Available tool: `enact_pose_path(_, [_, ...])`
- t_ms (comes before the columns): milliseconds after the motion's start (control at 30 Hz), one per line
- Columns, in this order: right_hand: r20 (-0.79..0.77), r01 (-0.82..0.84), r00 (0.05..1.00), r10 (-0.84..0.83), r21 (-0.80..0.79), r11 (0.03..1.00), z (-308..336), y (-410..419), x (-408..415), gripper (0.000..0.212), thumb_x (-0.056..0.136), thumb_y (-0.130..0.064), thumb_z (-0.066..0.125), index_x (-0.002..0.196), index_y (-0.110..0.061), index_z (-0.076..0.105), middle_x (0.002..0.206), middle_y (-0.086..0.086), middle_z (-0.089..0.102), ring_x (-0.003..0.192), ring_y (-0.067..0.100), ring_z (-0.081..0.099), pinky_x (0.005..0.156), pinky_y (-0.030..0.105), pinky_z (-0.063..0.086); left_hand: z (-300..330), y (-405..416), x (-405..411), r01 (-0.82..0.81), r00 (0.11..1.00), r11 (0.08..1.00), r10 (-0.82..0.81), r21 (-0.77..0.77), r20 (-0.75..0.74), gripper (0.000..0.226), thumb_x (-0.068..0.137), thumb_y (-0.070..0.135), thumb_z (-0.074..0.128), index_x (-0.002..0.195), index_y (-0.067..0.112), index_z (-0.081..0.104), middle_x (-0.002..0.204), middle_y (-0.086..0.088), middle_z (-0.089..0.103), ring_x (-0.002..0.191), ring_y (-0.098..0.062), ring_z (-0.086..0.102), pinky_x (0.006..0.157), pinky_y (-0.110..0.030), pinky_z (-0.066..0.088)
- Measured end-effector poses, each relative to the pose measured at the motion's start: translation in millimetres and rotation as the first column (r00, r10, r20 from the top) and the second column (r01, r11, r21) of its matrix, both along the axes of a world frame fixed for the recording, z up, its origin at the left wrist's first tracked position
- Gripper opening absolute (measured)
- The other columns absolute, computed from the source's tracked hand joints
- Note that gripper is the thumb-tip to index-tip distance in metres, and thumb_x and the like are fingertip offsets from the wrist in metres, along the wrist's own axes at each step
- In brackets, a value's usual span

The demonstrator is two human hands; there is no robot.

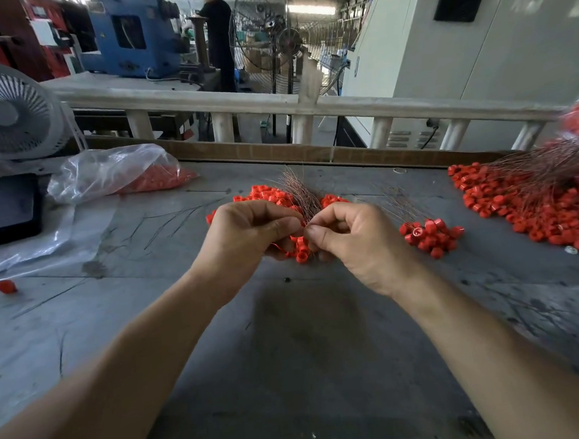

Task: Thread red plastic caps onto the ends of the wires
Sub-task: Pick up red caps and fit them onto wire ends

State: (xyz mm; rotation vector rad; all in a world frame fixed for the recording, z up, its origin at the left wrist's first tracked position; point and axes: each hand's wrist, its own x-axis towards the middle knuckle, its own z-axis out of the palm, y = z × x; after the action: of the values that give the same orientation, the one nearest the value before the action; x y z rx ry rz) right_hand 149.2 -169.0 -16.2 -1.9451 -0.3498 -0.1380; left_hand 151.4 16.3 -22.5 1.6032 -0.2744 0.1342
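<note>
Leftward, a clear plastic bag (106, 172) of red caps lain near the desk's (306, 338) far-left corner, thin coppery wires (298, 193) fanned upward mid-desk, pinched by both hands, left (248, 236), right (354, 242), red caps (300, 249) strung beneath.

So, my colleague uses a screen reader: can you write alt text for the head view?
Two bare hands, left hand and right hand, meet over a grey table, pinching a bundle of thin wires with red plastic caps strung beneath. Loose cap piles lie around; a clear bag of caps sits left.
</note>
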Motion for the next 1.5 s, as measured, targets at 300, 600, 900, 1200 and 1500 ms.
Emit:
enact_pose_path(300, [0.003,-0.064,0.998,0.064,-0.059,0.996,-2,1,-2,0.011,0.097,-0.011,0.068,0.087,-0.014,0.067,0.071,0.004,0.075,0.052,0.009,0.066,0.043,0.015,0.044,-2,5,3,-0.001,0.993,0.972,-0.027,0.237,0.114,0.007,0.089,0.003,0.074,0.090,0.009,0.077,0.074,-0.007,0.073,0.062,-0.013,0.065,0.056,-0.025,0.055])
enact_pose_path(600, [0.050,-0.081,0.995,0.084,-0.063,0.995,-6,1,4,0.013,0.096,-0.017,0.072,0.084,-0.023,0.070,0.061,-0.009,0.066,0.048,-0.001,0.055,0.048,0.009,0.038,5,14,2,0.018,0.999,0.967,-0.029,0.252,0.040,0.010,0.094,0.005,0.068,0.087,0.009,0.074,0.072,-0.003,0.073,0.060,-0.012,0.062,0.056,-0.024,0.053])
enact_pose_path(900, [-0.002,0.109,0.994,-0.109,-0.046,0.993,-13,-9,11,0.015,0.096,-0.021,0.070,0.081,-0.019,0.069,0.057,-0.007,0.065,0.044,0.000,0.049,0.044,0.012,0.035,2,44,18,-0.365,0.930,0.776,0.335,0.514,0.154,0.013,0.086,0.019,0.079,0.076,0.026,0.075,0.071,0.008,0.073,0.057,-0.004,0.064,0.057,-0.026,0.053])
enact_pose_path(1200, [0.013,0.114,0.993,-0.114,-0.060,0.992,-18,-7,11,0.015,0.095,-0.023,0.072,0.080,-0.021,0.069,0.057,-0.007,0.066,0.043,-0.001,0.050,0.044,0.011,0.035,-6,35,14,-0.286,0.950,0.516,0.266,0.808,0.166,0.018,0.076,0.036,0.085,0.090,0.036,0.073,0.086,0.013,0.064,0.083,-0.016,0.060,0.071,-0.033,0.050])
enact_pose_path(1500, [0.042,0.089,0.995,-0.086,-0.075,0.993,-16,-6,7,0.015,0.096,-0.023,0.071,0.081,-0.021,0.072,0.057,-0.010,0.064,0.043,-0.001,0.048,0.044,0.010,0.034,-6,28,11,-0.287,0.955,0.582,0.237,0.761,0.179,0.011,0.083,0.027,0.079,0.089,0.030,0.072,0.087,0.011,0.067,0.085,-0.014,0.062,0.071,-0.030,0.046])
